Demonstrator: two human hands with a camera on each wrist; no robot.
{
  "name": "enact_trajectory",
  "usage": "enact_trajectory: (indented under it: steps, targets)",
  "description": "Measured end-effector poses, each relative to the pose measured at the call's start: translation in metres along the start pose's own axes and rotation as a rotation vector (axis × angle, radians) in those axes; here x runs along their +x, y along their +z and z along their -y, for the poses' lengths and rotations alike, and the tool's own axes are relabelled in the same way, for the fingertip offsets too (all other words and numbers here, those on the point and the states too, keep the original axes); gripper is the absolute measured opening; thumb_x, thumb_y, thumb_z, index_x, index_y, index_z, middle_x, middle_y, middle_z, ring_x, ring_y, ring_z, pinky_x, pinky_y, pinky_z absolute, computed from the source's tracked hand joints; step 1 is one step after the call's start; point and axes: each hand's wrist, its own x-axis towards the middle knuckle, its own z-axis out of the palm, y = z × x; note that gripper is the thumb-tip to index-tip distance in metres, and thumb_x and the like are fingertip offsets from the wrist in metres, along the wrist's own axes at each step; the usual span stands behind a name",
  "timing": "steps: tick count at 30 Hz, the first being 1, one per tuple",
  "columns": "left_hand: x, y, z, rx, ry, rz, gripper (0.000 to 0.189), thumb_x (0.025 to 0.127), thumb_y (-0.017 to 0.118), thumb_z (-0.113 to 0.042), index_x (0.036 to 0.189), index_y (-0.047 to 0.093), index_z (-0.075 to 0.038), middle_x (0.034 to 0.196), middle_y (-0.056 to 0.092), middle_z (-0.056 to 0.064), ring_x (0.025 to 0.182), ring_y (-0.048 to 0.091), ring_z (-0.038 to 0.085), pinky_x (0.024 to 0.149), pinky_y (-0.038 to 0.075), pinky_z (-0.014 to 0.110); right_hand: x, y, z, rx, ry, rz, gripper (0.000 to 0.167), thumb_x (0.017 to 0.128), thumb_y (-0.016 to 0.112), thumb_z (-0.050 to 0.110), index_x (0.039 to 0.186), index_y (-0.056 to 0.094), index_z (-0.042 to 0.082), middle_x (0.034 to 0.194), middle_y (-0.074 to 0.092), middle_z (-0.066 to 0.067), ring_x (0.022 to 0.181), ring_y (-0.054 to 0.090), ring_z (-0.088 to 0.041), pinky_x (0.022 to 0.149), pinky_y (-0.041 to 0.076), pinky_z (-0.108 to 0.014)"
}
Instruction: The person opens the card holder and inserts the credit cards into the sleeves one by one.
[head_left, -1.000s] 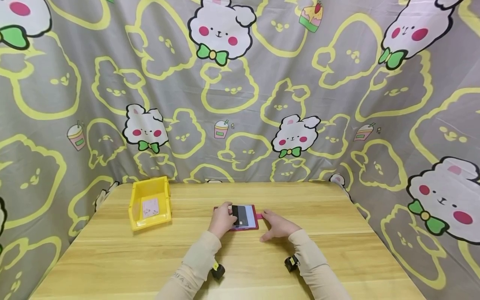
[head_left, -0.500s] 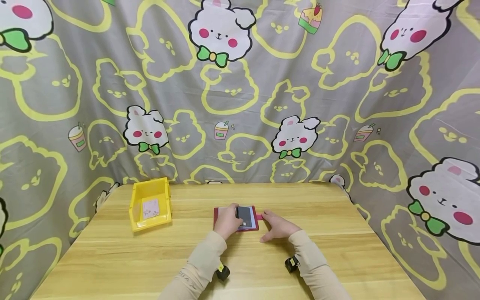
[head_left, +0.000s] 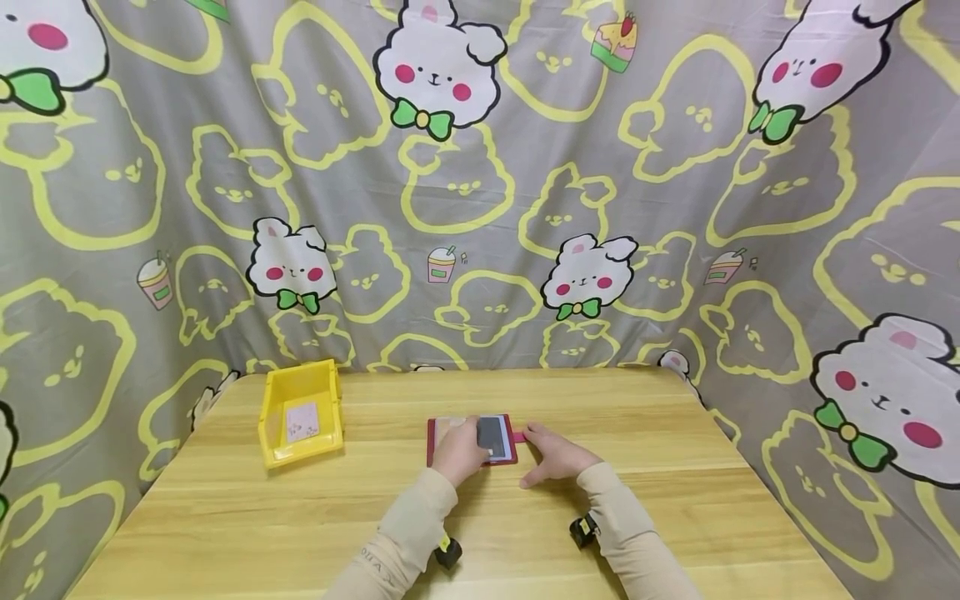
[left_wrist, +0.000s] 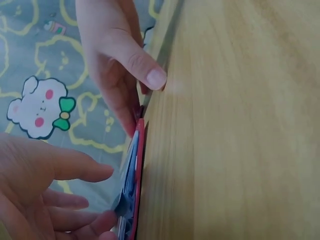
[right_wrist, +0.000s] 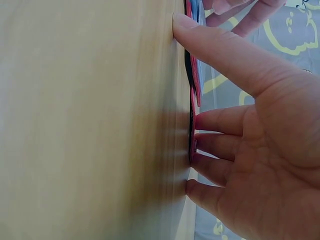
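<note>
An open red card holder (head_left: 431,440) lies on the table, with clear sleeves and a dark card (head_left: 492,435) on its right half. Over its middle is my left hand (head_left: 459,452), fingertips at the dark card's left side. In the left wrist view the thumb stands apart from the fingers, which touch the edges of the sleeves (left_wrist: 131,170). My right hand (head_left: 561,458) rests at the holder's right side, its fingertips on the pink-red strap (head_left: 519,437). The right thumb is spread away from those fingers, near the tabletop, as the right wrist view shows.
A yellow bin (head_left: 303,454) stands at the back left of the wooden table (head_left: 637,517), with a pale pink patterned card (head_left: 302,422) inside. A grey curtain (head_left: 360,192) with cartoon rabbits hangs behind and along both sides.
My left hand has moved to the right across the card holder, uncovering more of its left half. The right hand has stayed at the strap.
</note>
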Motion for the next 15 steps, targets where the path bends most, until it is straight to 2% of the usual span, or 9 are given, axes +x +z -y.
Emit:
enact_trajectory:
  steps: [7, 12, 15]
  targets:
    - [-0.0016, 0.0008, 0.0023, 0.105, 0.082, -0.015, 0.053, 0.073, 0.08, -0.01, 0.12, 0.06, 0.003, 0.095, 0.071, 0.017, 0.081, 0.064, 0.026, 0.075, 0.055, 0.04, -0.0001, 0.0009, 0.0008, 0.0, -0.004, -0.003, 0.097, 0.07, 0.087, 0.028, 0.143, 0.036, -0.013, 0.153, 0.029, -0.032, 0.142, 0.03, -0.046, 0.117, 0.028, -0.054]
    - [-0.0009, 0.0032, 0.0005, 0.203, 0.13, 0.002, 0.064, 0.071, 0.086, -0.019, 0.124, 0.058, 0.004, 0.098, 0.072, 0.016, 0.087, 0.068, 0.028, 0.078, 0.057, 0.04, 0.0001, 0.0006, -0.0003, 0.007, 0.0, -0.001, 0.098, 0.071, 0.087, 0.028, 0.144, 0.036, -0.012, 0.154, 0.028, -0.032, 0.143, 0.028, -0.047, 0.118, 0.027, -0.055]
    - [0.0007, 0.0051, -0.0006, 0.246, 0.136, 0.011, 0.069, 0.071, 0.087, -0.023, 0.126, 0.056, 0.004, 0.101, 0.072, 0.016, 0.09, 0.068, 0.028, 0.079, 0.057, 0.039, 0.0004, 0.0007, -0.0009, 0.011, 0.0, 0.001, 0.097, 0.071, 0.087, 0.028, 0.144, 0.036, -0.011, 0.154, 0.027, -0.032, 0.143, 0.028, -0.047, 0.118, 0.027, -0.055]
